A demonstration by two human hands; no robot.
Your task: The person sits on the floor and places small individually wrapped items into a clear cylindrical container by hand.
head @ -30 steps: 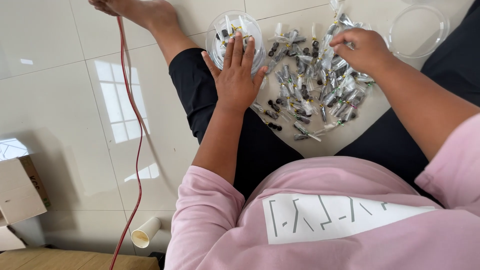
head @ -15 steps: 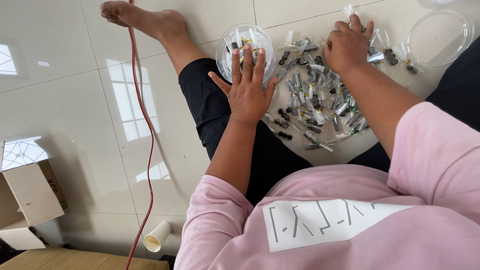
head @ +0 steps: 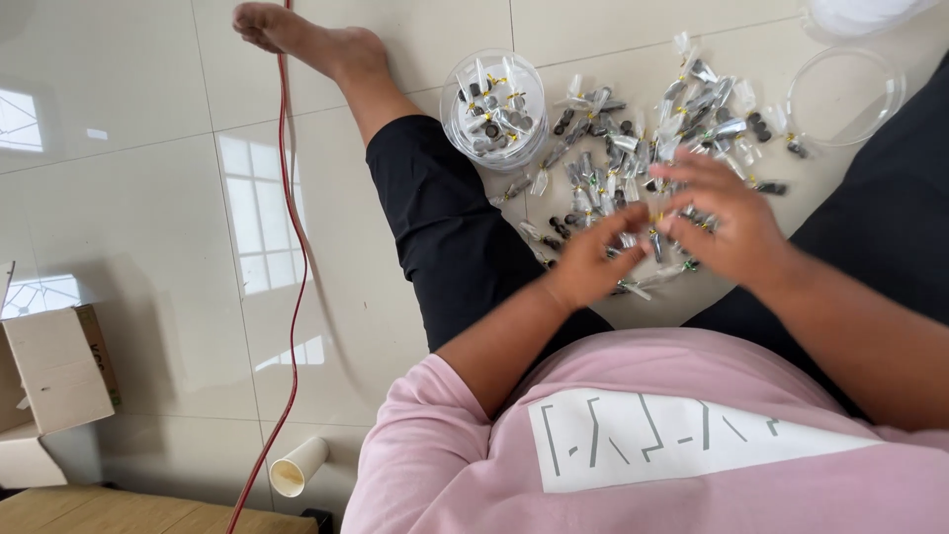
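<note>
- Glossy cream tiles make the floor (head: 148, 198), and the person sits on it with legs spread, in black trousers and a pink shirt.
- Between the legs lies a pile of small clear packets (head: 643, 129), each with dark and metal-coloured parts inside, spread loosely on the tiles.
- The left hand (head: 593, 262) and the right hand (head: 727, 222) meet over the near edge of this pile, close to the body.
- Both hands are blurred. The fingers of the left hand are curled, with the tips towards the right hand; the fingers of the right hand are bent and a little spread.
- The fingertips of the two hands seem to pinch one small packet (head: 654, 240) between them, but I cannot tell this for sure because of the blur.
- A round clear container (head: 494, 111) with more packets inside stands just beside the left knee, at the far left side of the pile.
- A clear round lid (head: 845, 96) lies on the floor to the far right of the pile.
- A red cable (head: 294, 297) runs over the tiles, past the bare foot (head: 306, 38).
- A paper cup (head: 297, 467) lies on its side near the cable, and a cardboard box (head: 54, 371) stands open at the left edge.
</note>
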